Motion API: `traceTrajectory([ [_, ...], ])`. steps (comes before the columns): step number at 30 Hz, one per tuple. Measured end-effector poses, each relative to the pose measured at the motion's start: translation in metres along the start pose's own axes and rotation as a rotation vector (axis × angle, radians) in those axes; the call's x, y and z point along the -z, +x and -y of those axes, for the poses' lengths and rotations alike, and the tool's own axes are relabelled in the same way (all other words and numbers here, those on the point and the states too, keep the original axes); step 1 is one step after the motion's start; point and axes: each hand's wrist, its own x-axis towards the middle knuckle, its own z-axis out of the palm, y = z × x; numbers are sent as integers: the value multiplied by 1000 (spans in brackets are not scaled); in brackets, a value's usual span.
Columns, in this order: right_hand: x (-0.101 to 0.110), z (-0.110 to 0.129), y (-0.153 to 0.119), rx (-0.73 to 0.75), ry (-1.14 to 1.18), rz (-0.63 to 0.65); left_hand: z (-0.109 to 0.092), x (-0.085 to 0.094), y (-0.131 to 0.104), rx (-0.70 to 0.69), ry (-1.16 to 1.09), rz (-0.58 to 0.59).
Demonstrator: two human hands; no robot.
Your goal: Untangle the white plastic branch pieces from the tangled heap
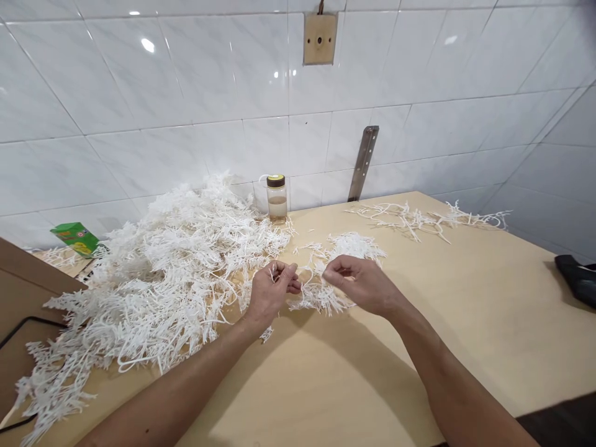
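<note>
My left hand [274, 288] is closed, thumb against fingers, on a thin white artificial foliage sprig [305, 273]. Facing it from the right, my right hand [363, 282] is pinched at the same sprig, its fingertips against the white strands; the exact grip point is partly hidden. Under and between both hands, feathery white pieces [323, 299] lie on the wooden table [465, 298]. Just behind my right hand is a small heap of short white tips [356, 245]. A large tangled pile of white branching foliage [186, 261] spreads to the left of my left hand.
Bare white stems [419, 220] lie at the back right. A dark-lidded bottle [277, 202] of liquid and a metal strip [363, 164] stand by the tiled wall. A green box [75, 239] sits behind the pile. A black object [576, 280] rests at the right edge.
</note>
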Motion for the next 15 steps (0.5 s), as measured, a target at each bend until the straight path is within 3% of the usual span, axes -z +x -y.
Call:
traceTrajectory([
  [3, -13, 6, -4, 138, -172, 109, 4, -2, -3, -28, 47, -12],
  [8, -30, 3, -4, 224, -279, 64, 6, -2, -5, -43, 52, 13],
  [15, -24, -1, -1, 78, -117, -62, -1, -1, 1, 28, 76, 14],
])
